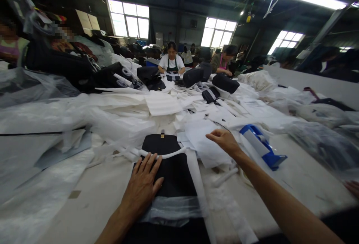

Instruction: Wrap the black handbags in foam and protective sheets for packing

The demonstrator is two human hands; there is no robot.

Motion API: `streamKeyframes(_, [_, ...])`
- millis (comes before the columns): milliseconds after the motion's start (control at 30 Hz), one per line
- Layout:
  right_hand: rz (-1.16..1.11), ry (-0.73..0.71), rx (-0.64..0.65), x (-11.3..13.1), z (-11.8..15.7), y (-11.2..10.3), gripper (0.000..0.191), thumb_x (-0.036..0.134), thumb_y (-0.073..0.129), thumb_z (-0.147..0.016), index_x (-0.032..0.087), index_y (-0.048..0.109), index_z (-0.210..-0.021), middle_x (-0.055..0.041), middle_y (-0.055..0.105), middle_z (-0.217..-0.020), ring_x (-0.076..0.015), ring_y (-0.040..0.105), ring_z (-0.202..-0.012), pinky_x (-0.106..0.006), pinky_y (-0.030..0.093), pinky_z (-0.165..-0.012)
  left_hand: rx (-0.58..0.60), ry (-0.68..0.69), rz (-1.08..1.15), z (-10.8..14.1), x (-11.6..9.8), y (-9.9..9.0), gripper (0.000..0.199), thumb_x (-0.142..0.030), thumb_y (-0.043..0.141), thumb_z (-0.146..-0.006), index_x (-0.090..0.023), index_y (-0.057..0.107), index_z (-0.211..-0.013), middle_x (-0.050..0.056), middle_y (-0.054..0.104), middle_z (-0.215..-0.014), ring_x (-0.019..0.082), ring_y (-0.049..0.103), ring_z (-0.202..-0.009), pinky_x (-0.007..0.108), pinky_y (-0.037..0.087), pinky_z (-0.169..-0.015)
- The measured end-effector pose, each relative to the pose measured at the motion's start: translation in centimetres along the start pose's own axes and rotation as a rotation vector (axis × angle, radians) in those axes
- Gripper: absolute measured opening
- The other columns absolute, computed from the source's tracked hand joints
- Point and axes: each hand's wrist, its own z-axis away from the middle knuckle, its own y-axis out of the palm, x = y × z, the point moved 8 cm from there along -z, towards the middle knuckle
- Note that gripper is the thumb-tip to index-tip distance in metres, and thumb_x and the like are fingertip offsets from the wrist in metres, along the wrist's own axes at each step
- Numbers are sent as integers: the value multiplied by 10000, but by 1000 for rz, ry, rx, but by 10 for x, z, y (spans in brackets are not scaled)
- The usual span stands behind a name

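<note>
My left hand [147, 176] lies flat, fingers stretched, on a black bag [175, 173]. The bag lies before me with its flap [161, 145] pointing away and a small gold-coloured clasp [162, 135] at the flap's end. A white padded strip [175, 153] runs across the bag, close to my left fingertips. Clear plastic film [174, 208] is wrapped round its lower part. To the right, my right hand [223, 140] is over thin white sheets [202, 139], thumb and fingers pinched together. Whatever the pinch holds, if anything, I cannot make out.
A blue tape dispenser [263, 146] stands right of my right hand. Plastic film [50, 120] covers the left side. White sheets and black bags [193, 76] pile up farther back. People work across the table, one [171, 62] in a green apron.
</note>
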Motion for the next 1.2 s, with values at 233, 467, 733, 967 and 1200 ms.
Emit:
streamKeyframes(233, [129, -134, 167, 16, 21, 53, 497, 493, 665, -775, 184, 658, -1164, -102, 657, -1217, -255, 595, -1128, -353, 434, -978, 33, -2, 4, 0, 0, 0, 623, -341, 569, -869, -239, 383, -1455, 56, 461, -1481, 299, 397, -1370, 510, 359, -1092])
streamKeyframes(467, [381, -184, 123, 23, 20, 82, 180, 231, 565, -822, 178, 719, -900, -136, 703, -1062, -293, 620, -1043, -390, 448, -915, 41, -21, 37, 0, 1, -1, 601, -334, 543, -885, -243, 381, -1457, 66, 462, -1479, 305, 386, -1379, 521, 348, -1105])
streamKeyframes(733, [73, -81, 202, 3, 13, 47, 290, 443, 580, -805, 225, 767, -839, -19, 764, -817, -225, 697, -789, -298, 504, -713, 75, -44, 66, 0, 1, -1, 616, -331, 556, -882, -255, 366, -1464, 60, 445, -1493, 297, 365, -1393, 519, 330, -1122])
streamKeyframes(967, [92, 4, 139, -20, 10, 23, 294, 481, 744, -632, 200, 660, -644, 6, 650, -611, -174, 577, -618, -280, 402, -591, 104, -56, 60, 0, 0, -2, 630, -327, 577, -871, -249, 370, -1461, 50, 440, -1497, 292, 361, -1395, 516, 318, -1134])
streamKeyframes(1200, [-398, 153, 18, -26, -7, -22, 397, 535, 791, -574, 205, 588, -665, 20, 590, -597, -136, 508, -536, -269, 410, -530, 75, -60, 74, 0, -1, -5, 609, -319, 570, -876, -247, 386, -1451, 61, 454, -1486, 297, 367, -1391, 513, 321, -1128])
